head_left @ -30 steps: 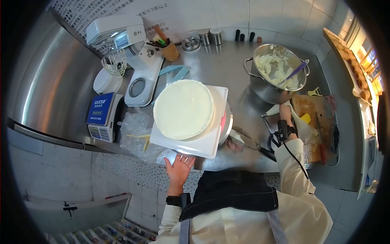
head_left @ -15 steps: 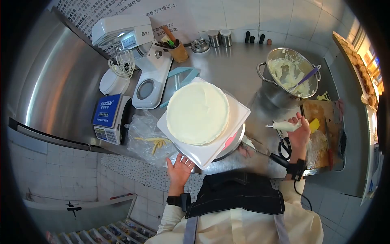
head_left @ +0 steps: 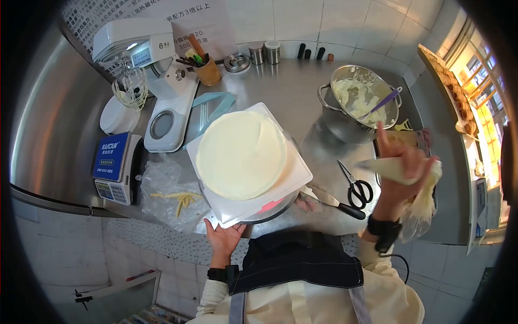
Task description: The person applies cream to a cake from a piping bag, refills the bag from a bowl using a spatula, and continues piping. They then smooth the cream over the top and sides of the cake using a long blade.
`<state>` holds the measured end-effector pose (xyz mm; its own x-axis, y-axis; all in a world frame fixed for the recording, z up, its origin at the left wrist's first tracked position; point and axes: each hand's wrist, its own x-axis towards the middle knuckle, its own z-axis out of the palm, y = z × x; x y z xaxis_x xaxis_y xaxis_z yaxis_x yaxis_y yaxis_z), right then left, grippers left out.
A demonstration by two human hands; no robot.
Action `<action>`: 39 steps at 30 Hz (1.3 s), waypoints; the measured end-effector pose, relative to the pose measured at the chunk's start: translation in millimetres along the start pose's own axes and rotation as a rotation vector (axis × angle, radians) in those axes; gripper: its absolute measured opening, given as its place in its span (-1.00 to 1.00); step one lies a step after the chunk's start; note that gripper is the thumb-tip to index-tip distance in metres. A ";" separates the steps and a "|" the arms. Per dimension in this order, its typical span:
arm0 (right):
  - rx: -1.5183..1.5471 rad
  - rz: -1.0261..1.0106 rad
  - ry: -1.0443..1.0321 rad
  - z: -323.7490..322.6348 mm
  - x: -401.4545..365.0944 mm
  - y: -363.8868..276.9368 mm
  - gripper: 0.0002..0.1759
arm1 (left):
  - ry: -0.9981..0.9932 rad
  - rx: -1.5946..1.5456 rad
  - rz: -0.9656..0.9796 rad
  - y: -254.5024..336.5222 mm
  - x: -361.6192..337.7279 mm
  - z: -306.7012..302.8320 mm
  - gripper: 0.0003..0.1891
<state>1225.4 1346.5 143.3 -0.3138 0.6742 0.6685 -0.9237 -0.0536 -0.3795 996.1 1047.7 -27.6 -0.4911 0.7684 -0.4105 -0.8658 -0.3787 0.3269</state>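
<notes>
A round cake (head_left: pixel 241 155) covered in smooth pale cream sits on a square white board (head_left: pixel 294 167) over a turntable (head_left: pixel 278 210). My left hand (head_left: pixel 223 237) is open, palm up, its fingers at the board's front corner. On the right, my right hand (head_left: pixel 406 167) is closed around a piping bag (head_left: pixel 391 168) of pale cream, whose tip points left. The hand is blurred by motion, and one finger sticks up. Between the turntable and that hand lie black-handled scissors (head_left: pixel 358 191) and a spatula with a black handle (head_left: pixel 350 210).
A steel pot (head_left: pixel 348 124) with cream and a purple spatula (head_left: pixel 384 102) stands at the back right. To the left are a stand mixer (head_left: pixel 167 102), a scale (head_left: pixel 112 167), a plastic bag (head_left: pixel 167 186) and a teal tool (head_left: pixel 218 105). A utensil cup (head_left: pixel 208 73) stands behind.
My right hand has lifted the piping bag, and the bag's trailing end now hangs free. The camera view has shifted, so the cake and counter items appear farther left. My left hand stays by the board.
</notes>
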 end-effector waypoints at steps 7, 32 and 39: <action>-0.326 0.076 -0.257 22.7 6.7 58.9 -0.39 | 0.026 -0.040 -0.046 -9.9 -6.0 -14.6 -0.17; 0.428 0.388 0.903 -58.6 -64.8 110.4 -0.46 | 0.134 0.098 -0.080 5.9 -15.1 0.3 -0.16; 0.395 0.425 0.890 -54.3 -64.7 113.9 -0.45 | 0.124 0.132 -0.173 -11.5 -18.9 23.0 -0.21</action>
<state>1152.4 1336.7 22.1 -0.5015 0.8314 -0.2393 -0.8319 -0.5394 -0.1306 1017.5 1049.5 -4.0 -0.3518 0.7439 -0.5682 -0.9220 -0.1705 0.3476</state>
